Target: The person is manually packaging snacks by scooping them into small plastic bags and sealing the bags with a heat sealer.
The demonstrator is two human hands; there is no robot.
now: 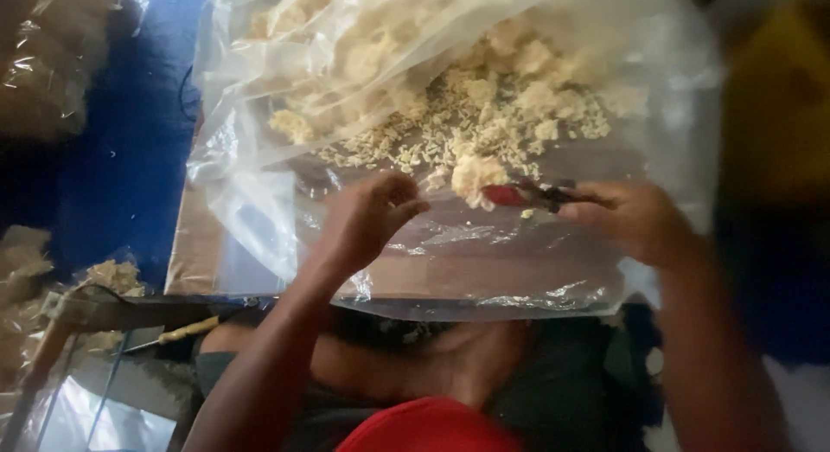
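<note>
A large clear plastic bag lies spread over a wooden board in front of me, holding pale yellow crumbly pieces and small grains. My left hand rests on the plastic with its fingers curled in, just left of one pale lump. My right hand grips a small tool with a red handle whose tip meets that lump. Both forearms reach up from the bottom of the view.
A blue cloth covers the surface to the left. More bagged pale material sits top left and lower left. A wooden-handled tool lies near a frame at lower left. A yellow shape stands at the right.
</note>
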